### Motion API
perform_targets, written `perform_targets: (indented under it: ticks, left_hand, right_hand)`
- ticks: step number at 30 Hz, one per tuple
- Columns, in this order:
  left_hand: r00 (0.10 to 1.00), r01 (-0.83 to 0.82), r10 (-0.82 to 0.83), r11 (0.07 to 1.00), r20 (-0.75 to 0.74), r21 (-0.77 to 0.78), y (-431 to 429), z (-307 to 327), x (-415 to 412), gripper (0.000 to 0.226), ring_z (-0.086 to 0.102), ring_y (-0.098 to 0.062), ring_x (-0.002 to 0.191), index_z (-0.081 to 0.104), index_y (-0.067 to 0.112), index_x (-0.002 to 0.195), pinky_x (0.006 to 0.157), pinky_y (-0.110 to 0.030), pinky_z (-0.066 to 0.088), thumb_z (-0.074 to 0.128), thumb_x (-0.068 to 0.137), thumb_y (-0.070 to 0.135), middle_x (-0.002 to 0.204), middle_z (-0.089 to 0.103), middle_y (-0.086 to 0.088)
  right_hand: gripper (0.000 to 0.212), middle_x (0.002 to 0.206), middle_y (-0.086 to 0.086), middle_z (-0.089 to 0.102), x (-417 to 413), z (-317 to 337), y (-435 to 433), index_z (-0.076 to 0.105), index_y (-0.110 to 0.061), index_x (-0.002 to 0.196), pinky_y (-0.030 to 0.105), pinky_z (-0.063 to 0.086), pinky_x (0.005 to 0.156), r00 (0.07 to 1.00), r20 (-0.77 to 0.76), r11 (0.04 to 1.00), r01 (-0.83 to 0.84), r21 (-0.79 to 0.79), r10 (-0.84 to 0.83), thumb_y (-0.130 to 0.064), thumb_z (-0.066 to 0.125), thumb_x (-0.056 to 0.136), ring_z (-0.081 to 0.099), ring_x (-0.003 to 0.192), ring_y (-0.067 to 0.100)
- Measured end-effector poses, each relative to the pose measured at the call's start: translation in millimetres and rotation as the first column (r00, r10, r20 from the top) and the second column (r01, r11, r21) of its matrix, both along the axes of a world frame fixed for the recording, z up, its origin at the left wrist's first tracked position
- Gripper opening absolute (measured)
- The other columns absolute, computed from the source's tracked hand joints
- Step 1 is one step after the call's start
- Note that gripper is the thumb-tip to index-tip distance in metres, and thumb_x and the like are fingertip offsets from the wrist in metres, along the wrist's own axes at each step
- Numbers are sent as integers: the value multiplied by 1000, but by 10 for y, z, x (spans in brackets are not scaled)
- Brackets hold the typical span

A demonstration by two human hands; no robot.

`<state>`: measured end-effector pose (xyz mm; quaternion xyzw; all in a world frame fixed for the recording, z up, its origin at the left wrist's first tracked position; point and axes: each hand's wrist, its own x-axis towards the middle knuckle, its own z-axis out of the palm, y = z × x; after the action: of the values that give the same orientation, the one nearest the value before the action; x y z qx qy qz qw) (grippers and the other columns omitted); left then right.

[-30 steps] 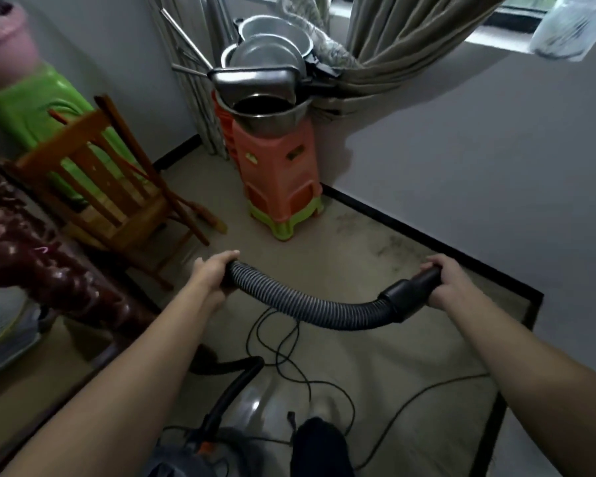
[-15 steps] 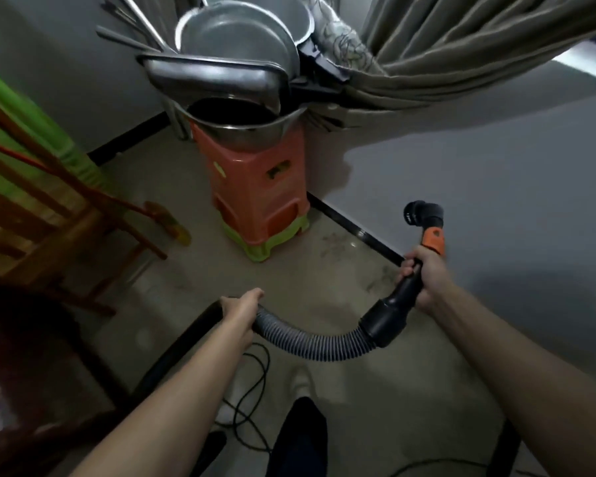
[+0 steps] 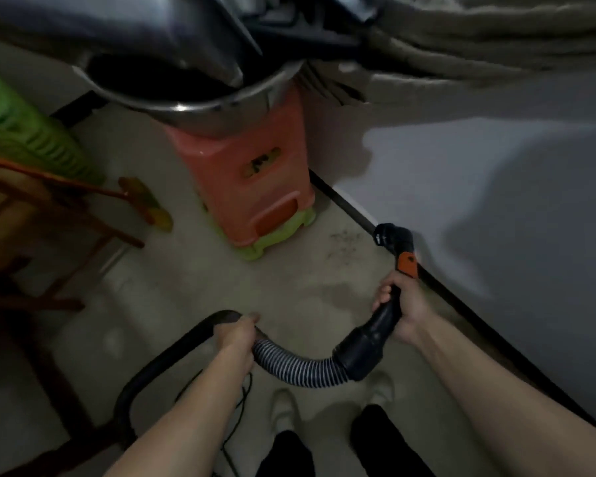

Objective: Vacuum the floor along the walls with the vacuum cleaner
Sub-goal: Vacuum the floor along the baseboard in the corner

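Note:
My right hand (image 3: 405,306) grips the black handle of the vacuum hose just below its orange collar. The open black nozzle end (image 3: 391,235) points up and forward, right by the dark baseboard (image 3: 461,304) of the grey wall. My left hand (image 3: 236,335) holds the ribbed grey hose (image 3: 296,368), which sags in a curve between both hands and loops back to the lower left. Dark crumbs (image 3: 344,247) lie on the beige floor just left of the nozzle. The vacuum's body is out of view.
An orange stool on a green one (image 3: 252,187) stands against the wall ahead, carrying metal pots (image 3: 186,84). A wooden chair (image 3: 31,215) and a green object (image 3: 18,132) are at the left. A curtain (image 3: 479,39) hangs overhead. Black cable (image 3: 234,418) and my feet are below.
My view has closed in on the stool and tipped down. My right hand swung the hose end upright and carried it toward the baseboard; my left hand followed, still holding the hose.

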<state>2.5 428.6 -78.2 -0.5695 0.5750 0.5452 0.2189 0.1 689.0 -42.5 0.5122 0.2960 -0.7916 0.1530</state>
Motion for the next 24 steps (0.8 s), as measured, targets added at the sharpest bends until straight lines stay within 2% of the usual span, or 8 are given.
perform_targets:
  ticks: [3,6,10,13,17,21,24]
  left_hand:
    - [999,-34,34,999,-13,-7,113,-771,-46,85,58,-40,111,22,2,149,93,-56,50,73,81,9,135,50,-22]
    - [999,-37,37,999,-9,-30,207,-1566,-69,97,50,-40,122,7,8,153,99,-56,45,73,82,9,148,37,-21]
    - [998,31,-35,995,-44,-95,398,-2623,-149,95,45,-39,126,5,5,152,102,-51,43,71,84,10,149,34,-22]
    - [985,135,-149,980,-88,-146,500,-3347,-343,98,42,-40,129,2,9,153,102,-52,43,71,84,13,150,31,-21]
    - [919,276,-333,925,-210,-260,442,-4087,-648,92,41,-36,132,13,14,153,99,-46,43,72,82,12,151,33,-15]
    - [827,372,-487,848,-280,-377,362,-4517,-929,90,40,-34,132,13,22,153,96,-45,46,70,83,13,153,31,-12]
    - [742,410,-588,778,-321,-476,323,-4725,-1134,86,46,-35,125,19,24,152,89,-41,48,69,82,16,149,37,-12]
  right_hand:
    - [29,47,-2,41,-191,-802,147,43,-17,54,21,39,39,988,37,989,-150,8,149,-7,55,79,37,35,12]
    - [33,47,-2,41,-415,-1550,319,44,-17,49,20,40,39,966,57,967,-255,29,253,-6,55,78,38,34,13]
    - [34,48,-1,41,-768,-2516,455,41,-16,56,24,40,41,924,55,912,-383,148,379,-7,51,87,39,36,15]
    - [29,49,-2,43,-1011,-3197,462,42,-15,58,23,43,44,886,8,867,-455,201,463,-5,51,84,41,38,13]
    - [26,46,-2,40,-1254,-3982,358,38,-15,63,19,39,40,893,1,848,-428,313,450,-8,49,85,40,34,13]
    - [9,56,5,45,-1427,-4595,352,51,-10,85,25,42,41,911,9,771,-355,528,413,-16,55,90,45,40,18]
    - [12,56,7,48,-1656,-4902,391,55,-10,81,30,46,45,930,-13,739,-284,611,368,-15,60,90,48,41,20]
